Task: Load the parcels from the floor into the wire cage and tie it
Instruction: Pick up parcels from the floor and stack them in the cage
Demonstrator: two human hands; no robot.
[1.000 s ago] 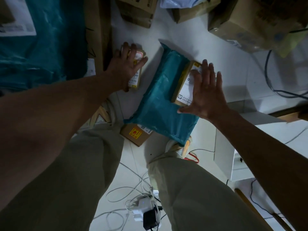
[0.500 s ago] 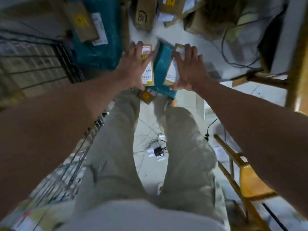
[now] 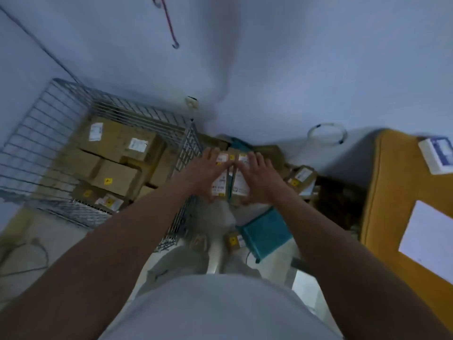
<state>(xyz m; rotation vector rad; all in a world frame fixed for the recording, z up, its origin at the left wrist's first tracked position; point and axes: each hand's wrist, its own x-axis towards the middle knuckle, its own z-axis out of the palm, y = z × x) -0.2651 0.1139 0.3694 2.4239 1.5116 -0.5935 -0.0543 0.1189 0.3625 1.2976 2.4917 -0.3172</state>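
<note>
I stand over the floor with a small labelled cardboard box in each hand, the two boxes side by side and touching. My left hand point(image 3: 208, 171) grips the left small box point(image 3: 219, 186). My right hand point(image 3: 257, 179) grips the right small box point(image 3: 241, 187). Both are held just right of the wire cage point(image 3: 36, 133), level with its right wall. Several brown parcels point(image 3: 115, 143) lie inside the cage. A teal bag parcel point(image 3: 266, 231) and a small brown box point(image 3: 234, 240) lie on the floor by my feet.
More cardboard parcels point(image 3: 300, 177) lie on the floor to the right, against a yellow cushioned seat point(image 3: 387, 192) that bears a white sheet point(image 3: 429, 239). A red hooked cord point(image 3: 171, 33) hangs on the wall above. A cable point(image 3: 36, 246) lies at the lower left.
I have risen from a crouch with a small box in each hand. The boxes have come up off the floor and together, and the view has swung towards the cage.
</note>
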